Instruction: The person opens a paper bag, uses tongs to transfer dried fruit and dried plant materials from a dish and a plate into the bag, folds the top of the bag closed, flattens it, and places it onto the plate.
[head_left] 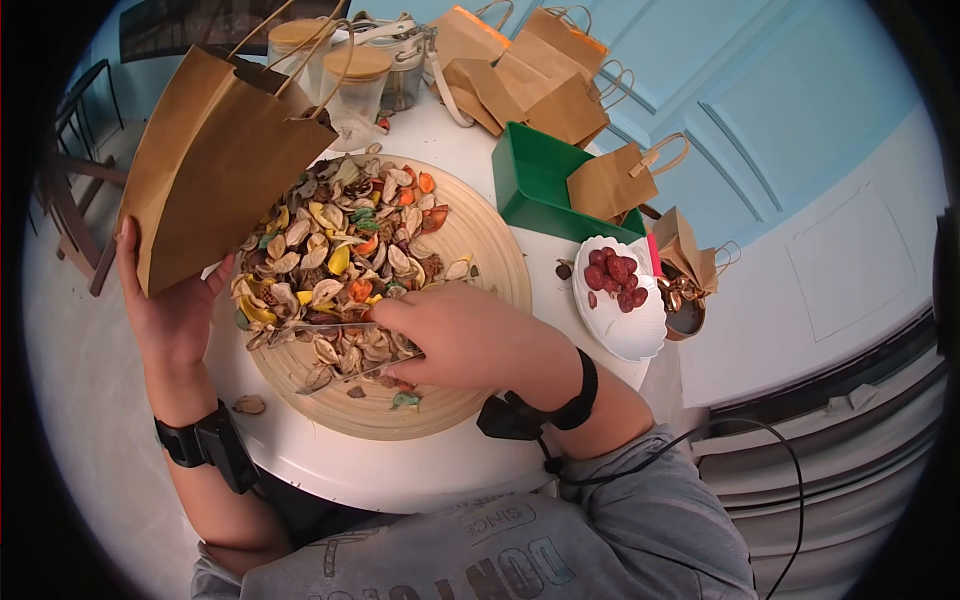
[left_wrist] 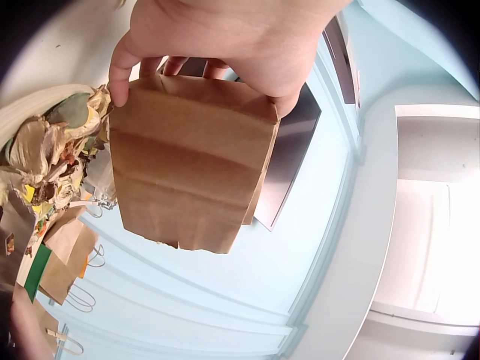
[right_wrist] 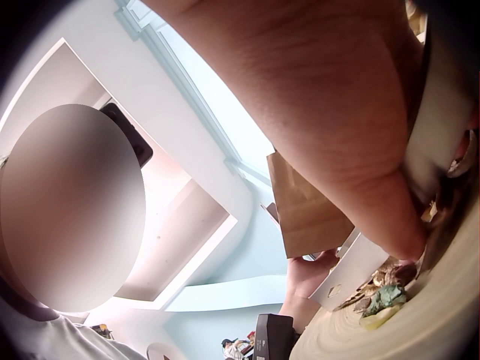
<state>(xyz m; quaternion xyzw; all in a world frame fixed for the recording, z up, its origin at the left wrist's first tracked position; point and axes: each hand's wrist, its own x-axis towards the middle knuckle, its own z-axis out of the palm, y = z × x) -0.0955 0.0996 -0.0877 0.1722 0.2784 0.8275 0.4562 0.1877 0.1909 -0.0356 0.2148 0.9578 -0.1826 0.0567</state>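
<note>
A brown paper bag (head_left: 220, 150) is held up, tilted, by my left hand (head_left: 172, 310), its handles at the far end. In the left wrist view, the thumb and fingers grip the bag (left_wrist: 187, 165) around its base. My right hand (head_left: 465, 335) grips a clear plastic scoop (right_wrist: 352, 270) low over the round wooden tray (head_left: 495, 235). Dried petals and pods (head_left: 330, 245) in tan, orange, yellow and green lie heaped on this tray, some of them in and around the scoop. The bag's mouth leans over the far left of the heap.
A green box (head_left: 525, 185) with a small paper bag (head_left: 610, 180) stands at the back right. Beside it is a white shell-shaped dish (head_left: 625, 335) of dark red dried fruit (head_left: 612, 272). Wooden-lidded jars (head_left: 357, 80) and more paper bags (head_left: 530, 75) line the far edge.
</note>
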